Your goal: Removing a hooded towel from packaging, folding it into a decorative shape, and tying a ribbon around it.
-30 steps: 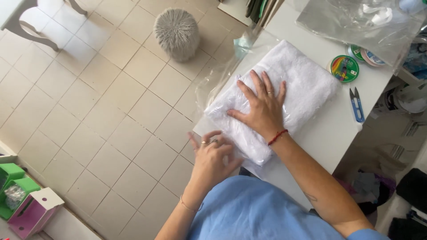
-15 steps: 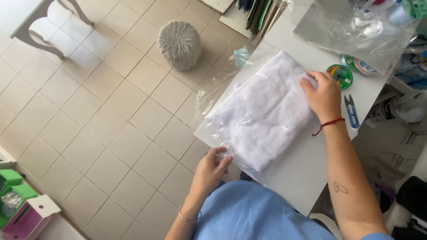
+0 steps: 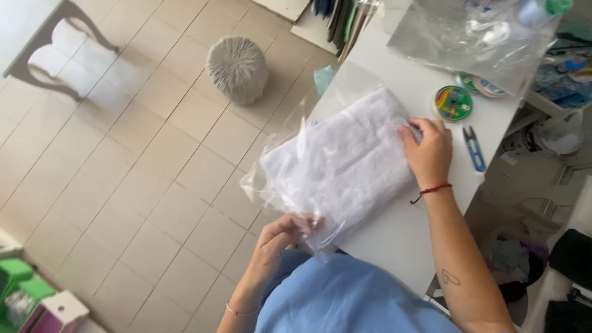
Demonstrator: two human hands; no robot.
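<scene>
A folded white towel (image 3: 351,160) lies inside a clear plastic bag (image 3: 280,166) on a white table (image 3: 401,240). My right hand (image 3: 427,151) presses flat on the towel's far right corner, a red string around its wrist. My left hand (image 3: 280,237) pinches the bag's near open edge at the table's front left corner, fingers closed on the film. The bag's loose mouth hangs over the table's left edge.
A round green tin (image 3: 453,102) and small blue snips (image 3: 473,147) lie right of the towel. A large crumpled clear bag (image 3: 475,37) covers the far table. A shaggy grey pouf (image 3: 237,68) stands on the tiled floor, with green and pink boxes (image 3: 37,302) bottom left.
My right hand slid from the towel's middle to its far right corner. My left hand moved along the near edge and gripped the bag's film, lifting the loose plastic.
</scene>
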